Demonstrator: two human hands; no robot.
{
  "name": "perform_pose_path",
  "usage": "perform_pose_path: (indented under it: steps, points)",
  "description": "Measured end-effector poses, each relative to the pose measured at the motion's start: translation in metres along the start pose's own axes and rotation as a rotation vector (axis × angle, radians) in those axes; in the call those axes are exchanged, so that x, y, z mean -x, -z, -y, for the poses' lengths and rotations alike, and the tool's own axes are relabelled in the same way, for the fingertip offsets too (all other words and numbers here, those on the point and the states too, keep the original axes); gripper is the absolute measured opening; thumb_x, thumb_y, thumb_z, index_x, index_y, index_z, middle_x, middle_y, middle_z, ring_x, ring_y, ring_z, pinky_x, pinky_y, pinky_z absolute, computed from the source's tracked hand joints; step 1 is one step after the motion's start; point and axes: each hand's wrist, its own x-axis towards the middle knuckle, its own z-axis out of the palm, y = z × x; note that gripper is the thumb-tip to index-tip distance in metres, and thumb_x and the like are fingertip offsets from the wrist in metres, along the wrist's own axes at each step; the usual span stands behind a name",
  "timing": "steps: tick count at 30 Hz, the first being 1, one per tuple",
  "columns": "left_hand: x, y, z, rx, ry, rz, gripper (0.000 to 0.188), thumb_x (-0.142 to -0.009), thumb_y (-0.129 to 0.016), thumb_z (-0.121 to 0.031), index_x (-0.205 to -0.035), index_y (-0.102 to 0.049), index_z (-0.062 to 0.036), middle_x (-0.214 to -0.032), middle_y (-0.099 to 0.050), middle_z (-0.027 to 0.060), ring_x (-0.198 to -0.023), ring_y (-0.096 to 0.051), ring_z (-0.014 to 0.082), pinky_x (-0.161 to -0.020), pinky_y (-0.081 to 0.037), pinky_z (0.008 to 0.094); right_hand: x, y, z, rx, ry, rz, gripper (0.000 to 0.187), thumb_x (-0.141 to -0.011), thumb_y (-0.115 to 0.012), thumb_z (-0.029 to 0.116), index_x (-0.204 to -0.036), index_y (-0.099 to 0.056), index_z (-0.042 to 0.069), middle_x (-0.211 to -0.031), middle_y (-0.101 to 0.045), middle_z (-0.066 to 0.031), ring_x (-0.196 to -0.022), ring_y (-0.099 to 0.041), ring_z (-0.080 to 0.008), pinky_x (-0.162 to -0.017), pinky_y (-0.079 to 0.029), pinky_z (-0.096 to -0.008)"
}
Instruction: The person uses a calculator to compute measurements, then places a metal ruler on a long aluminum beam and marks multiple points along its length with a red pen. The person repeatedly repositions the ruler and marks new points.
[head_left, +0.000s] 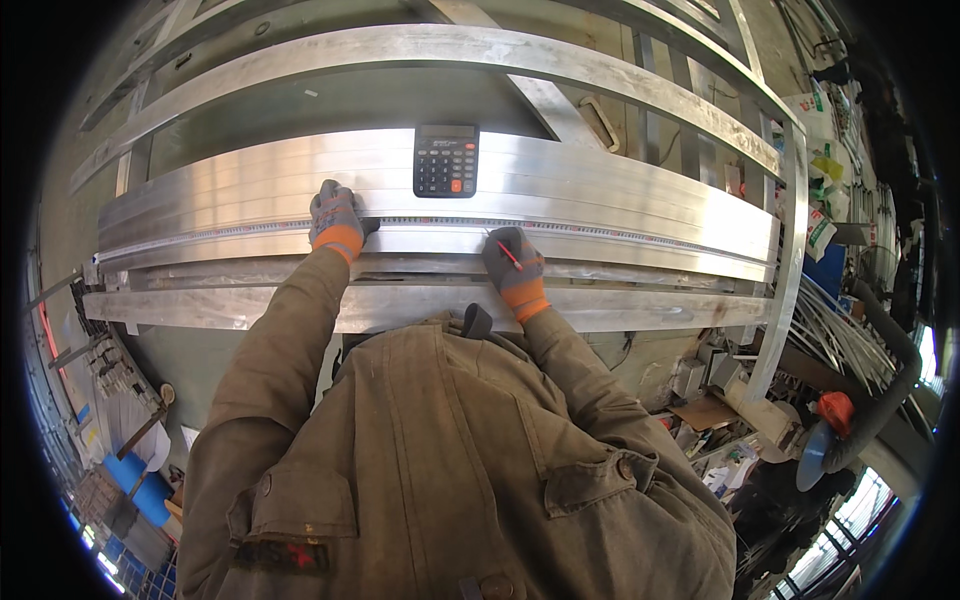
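Several silvery flat metal bars (250,180) lie side by side across the frame in front of me. A tape measure's blade (430,221) is stretched along them. My left hand (336,214), in a grey glove with an orange cuff, rests flat on the bars over the blade, thumb apart from the fingers. My right hand (514,262), gloved alike, is closed around a red pencil (510,256), its tip at the bar surface just below the blade. A dark calculator (446,160) with grey and orange keys lies on the bars, beyond and between my hands.
A metal frame of long rails (420,45) surrounds the bars, with a near rail (230,308) close to my body. At the right lie a bundle of thin rods (835,335), a grey hose (895,340) and a red bag (836,412). Clutter with a blue object (138,488) stands at lower left.
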Motion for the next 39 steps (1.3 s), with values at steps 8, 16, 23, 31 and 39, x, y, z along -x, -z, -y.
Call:
perform_pose_path:
  steps: [8, 16, 23, 31, 39]
  points:
    - [0.002, 0.003, -0.002, 0.013, -0.042, -0.023, 0.051, -0.084, -0.105, -0.031, -0.124, -0.08, -0.012, -0.158, -0.055, 0.007, -0.159, -0.047, 0.0404, -0.125, -0.055, 0.053, -0.005, -0.006, -0.001, 0.055, -0.03, 0.021, 0.007, -0.102, -0.081, 0.012, -0.105, -0.075, 0.011, -0.09, -0.078, -0.0181, -0.08, -0.077, -0.0402, -0.071, -0.06, -0.0484]
    - [0.005, 0.006, -0.005, 0.012, -0.042, -0.014, 0.05, -0.085, -0.105, -0.029, -0.124, -0.08, -0.011, -0.157, -0.055, 0.0064, -0.159, -0.048, 0.039, -0.125, -0.056, 0.0523, -0.005, -0.003, -0.001, 0.03, -0.03, 0.05, 0.009, -0.102, -0.081, 0.014, -0.107, -0.075, 0.011, -0.094, -0.079, -0.0185, -0.083, -0.078, -0.0426, -0.073, -0.061, -0.0493]
    - [0.006, 0.009, -0.006, 0.006, -0.022, -0.006, 0.055, -0.086, -0.105, -0.031, -0.129, -0.079, -0.0102, -0.161, -0.053, 0.0066, -0.161, -0.046, 0.0397, -0.126, -0.056, 0.0532, -0.005, -0.009, -0.005, 0.018, -0.071, 0.067, 0.008, -0.102, -0.081, 0.014, -0.107, -0.075, 0.011, -0.091, -0.08, -0.0182, -0.082, -0.078, -0.0425, -0.073, -0.061, -0.0491]
    - [0.005, 0.008, -0.007, -0.003, -0.001, 0.011, 0.057, -0.085, -0.105, -0.034, -0.131, -0.079, -0.0129, -0.165, -0.052, 0.0047, -0.163, -0.045, 0.0388, -0.125, -0.057, 0.0554, -0.005, -0.012, -0.011, -0.007, -0.099, 0.088, 0.008, -0.103, -0.08, 0.014, -0.108, -0.075, 0.011, -0.092, -0.08, -0.0179, -0.083, -0.078, -0.0411, -0.074, -0.061, -0.0481]
    - [0.001, 0.006, -0.006, -0.017, 0.005, 0.015, 0.058, -0.085, -0.105, -0.035, -0.132, -0.079, -0.0133, -0.166, -0.051, 0.0044, -0.163, -0.045, 0.038, -0.125, -0.057, 0.0546, -0.005, -0.01, -0.01, 0.004, -0.117, 0.112, 0.009, -0.103, -0.08, 0.014, -0.11, -0.076, 0.011, -0.094, -0.079, -0.0183, -0.084, -0.078, -0.0415, -0.074, -0.061, -0.0482]
